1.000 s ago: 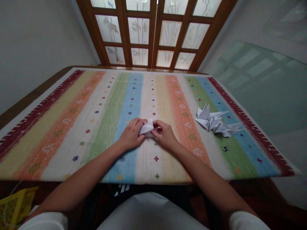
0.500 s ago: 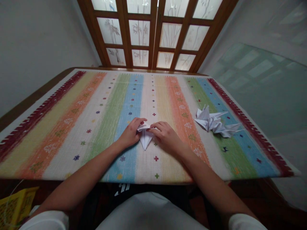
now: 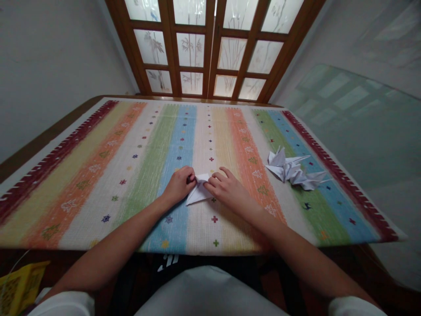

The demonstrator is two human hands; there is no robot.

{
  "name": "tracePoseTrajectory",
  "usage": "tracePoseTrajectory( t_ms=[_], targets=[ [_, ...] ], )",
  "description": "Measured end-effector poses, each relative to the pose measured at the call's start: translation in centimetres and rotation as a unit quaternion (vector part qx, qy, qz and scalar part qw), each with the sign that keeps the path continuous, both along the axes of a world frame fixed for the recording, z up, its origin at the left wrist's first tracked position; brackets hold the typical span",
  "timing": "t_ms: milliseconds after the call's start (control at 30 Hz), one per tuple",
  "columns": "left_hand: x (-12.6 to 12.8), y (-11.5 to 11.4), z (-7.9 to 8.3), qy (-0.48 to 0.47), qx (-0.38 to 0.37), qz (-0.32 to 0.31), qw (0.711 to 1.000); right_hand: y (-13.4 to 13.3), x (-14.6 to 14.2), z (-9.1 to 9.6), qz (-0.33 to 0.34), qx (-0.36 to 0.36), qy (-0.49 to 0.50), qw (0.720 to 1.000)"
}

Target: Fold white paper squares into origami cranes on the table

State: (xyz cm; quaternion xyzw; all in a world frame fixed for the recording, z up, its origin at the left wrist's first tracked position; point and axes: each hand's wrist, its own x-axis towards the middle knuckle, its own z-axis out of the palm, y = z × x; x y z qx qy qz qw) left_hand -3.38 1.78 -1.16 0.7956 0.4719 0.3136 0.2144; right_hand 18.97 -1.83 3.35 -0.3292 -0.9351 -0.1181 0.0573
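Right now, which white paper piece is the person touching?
The flat folded paper between the left hand and right hand; the paper cranes lie apart, to the right.

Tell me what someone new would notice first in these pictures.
The rainbow-striped woven cloth covering the table catches the eye first, filling the middle of the view. Near its centre, the left hand and right hand are on a folded white paper, and off to their right lie white origami cranes. Beyond the table stand frosted glass doors with bamboo patterns and wooden frames.
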Motion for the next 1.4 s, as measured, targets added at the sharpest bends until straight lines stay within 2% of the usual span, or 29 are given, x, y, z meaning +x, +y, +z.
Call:
tracePoseTrajectory(
  t_ms=[267,433,600,800,1000,1233,1400],
  targets=[
    [-0.2,0.2,-0.4,-0.036,0.004,-0.097,0.995,2.1,0.1,2.3,0.038,-0.023,-0.039,0.998],
    [-0.2,0.1,-0.4,-0.014,-0.022,-0.112,0.993,4.5,0.2,3.2,0.061,-0.089,-0.069,0.992],
    [-0.6,-0.4,0.5,0.0,-0.038,-0.172,0.984,5.7,-0.1,4.6,0.076,-0.162,-0.121,0.976],
    [-1.3,-0.6,1.2,0.033,-0.034,-0.213,0.976,6.0,-1.2,4.9,0.068,-0.127,-0.106,0.984],
    [-1.0,-0.7,1.1,0.049,-0.029,-0.233,0.971,5.8,-1.0,5.0,0.064,-0.108,-0.102,0.987],
    [-0.7,-1.2,1.1,0.07,-0.025,-0.244,0.967,5.5,0.0,5.6,0.017,-0.138,-0.118,0.983],
    [-0.6,-1.3,1.4,0.103,-0.013,-0.275,0.956,5.5,0.5,6.4,0.01,-0.163,-0.122,0.979]
  ],
)
